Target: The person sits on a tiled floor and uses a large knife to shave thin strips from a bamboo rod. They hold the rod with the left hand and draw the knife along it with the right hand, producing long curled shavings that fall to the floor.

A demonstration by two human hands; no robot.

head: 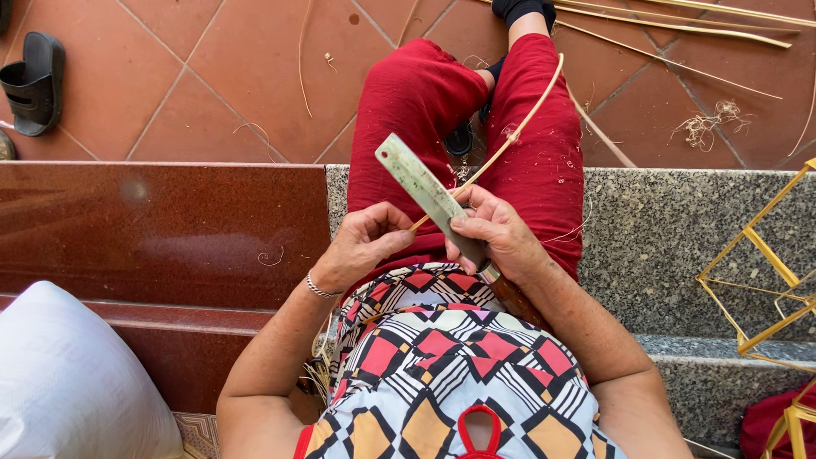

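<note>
I sit on a stone step with my legs in red trousers. My right hand grips a broad flat knife near its handle, the blade pointing up and left. My left hand pinches the near end of a thin bamboo strip, which runs under the blade and curves away over my right leg toward the floor. Fine shavings cling to the trousers.
A black sandal lies on the terracotta tiles at far left. Long bamboo strips and shavings lie on the floor at top right. A yellow bamboo frame stands on the granite step at right. A white sack is bottom left.
</note>
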